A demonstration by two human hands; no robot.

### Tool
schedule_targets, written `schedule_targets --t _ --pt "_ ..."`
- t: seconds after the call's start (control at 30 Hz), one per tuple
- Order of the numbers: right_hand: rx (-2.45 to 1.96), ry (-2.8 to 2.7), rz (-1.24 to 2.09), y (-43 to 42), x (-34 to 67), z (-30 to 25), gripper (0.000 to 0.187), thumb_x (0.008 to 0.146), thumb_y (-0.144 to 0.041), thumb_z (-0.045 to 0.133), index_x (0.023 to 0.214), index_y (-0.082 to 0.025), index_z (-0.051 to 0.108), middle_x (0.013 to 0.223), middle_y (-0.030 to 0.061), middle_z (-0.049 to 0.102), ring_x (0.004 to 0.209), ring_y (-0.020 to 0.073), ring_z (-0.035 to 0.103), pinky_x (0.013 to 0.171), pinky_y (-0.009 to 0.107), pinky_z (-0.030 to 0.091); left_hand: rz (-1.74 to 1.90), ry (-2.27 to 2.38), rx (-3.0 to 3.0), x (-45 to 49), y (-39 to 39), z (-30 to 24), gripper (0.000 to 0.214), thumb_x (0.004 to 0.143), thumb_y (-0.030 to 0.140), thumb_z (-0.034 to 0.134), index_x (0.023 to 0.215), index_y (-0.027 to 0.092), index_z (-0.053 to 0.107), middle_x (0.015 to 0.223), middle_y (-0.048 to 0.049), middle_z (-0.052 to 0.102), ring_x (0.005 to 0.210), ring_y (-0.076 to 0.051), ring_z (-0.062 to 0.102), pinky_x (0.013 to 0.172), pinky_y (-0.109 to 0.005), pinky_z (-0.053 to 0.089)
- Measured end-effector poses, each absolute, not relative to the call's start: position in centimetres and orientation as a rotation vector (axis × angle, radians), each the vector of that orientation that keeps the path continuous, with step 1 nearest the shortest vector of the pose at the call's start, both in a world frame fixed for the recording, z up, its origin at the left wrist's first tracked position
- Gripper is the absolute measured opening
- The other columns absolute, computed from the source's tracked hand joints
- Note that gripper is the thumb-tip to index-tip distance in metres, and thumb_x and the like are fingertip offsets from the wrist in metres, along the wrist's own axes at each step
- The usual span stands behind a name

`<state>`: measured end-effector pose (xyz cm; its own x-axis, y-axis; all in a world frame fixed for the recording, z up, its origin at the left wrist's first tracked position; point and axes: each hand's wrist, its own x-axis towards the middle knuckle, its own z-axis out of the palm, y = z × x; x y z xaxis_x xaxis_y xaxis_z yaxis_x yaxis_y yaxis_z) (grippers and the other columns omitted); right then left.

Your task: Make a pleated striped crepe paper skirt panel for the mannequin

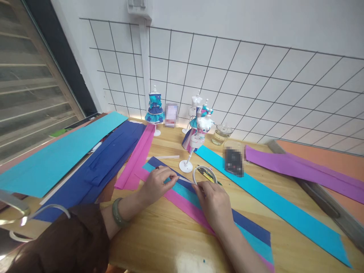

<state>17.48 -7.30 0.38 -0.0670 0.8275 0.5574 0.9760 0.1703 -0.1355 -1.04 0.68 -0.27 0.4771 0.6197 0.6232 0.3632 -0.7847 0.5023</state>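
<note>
Here, layered strips cross a wooden table by a wall.

No word, brand or number can be read for certain. Well beyond the left hand and off to its left, a flat black item bears small white characters that look like a pair of M's, too small to tell; the pale panel straight beyond that hand has blurred reddish marks, and the dark object beyond the right hand, slightly rightward, is blurred past reading.
</note>
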Motion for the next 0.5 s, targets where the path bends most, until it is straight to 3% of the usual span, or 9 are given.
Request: schedule_targets --t 0.5 --pt "-1.748 -1.925 -0.287 -7.24 17.99 0.37 0.022 0.085 -0.03 0.049 0.074 -0.018 0.062 0.067 0.0034 0.063 0.068 0.0169 0.059 0.063 0.026 0.037 1.27 0.832 2.352 -0.96 1.08 -0.8 0.013 0.08 0.025 0.057 0.075 0.018 0.066 0.068 -0.0017 0.067 0.063 -0.013 0.059 0.069 -0.028 0.041"
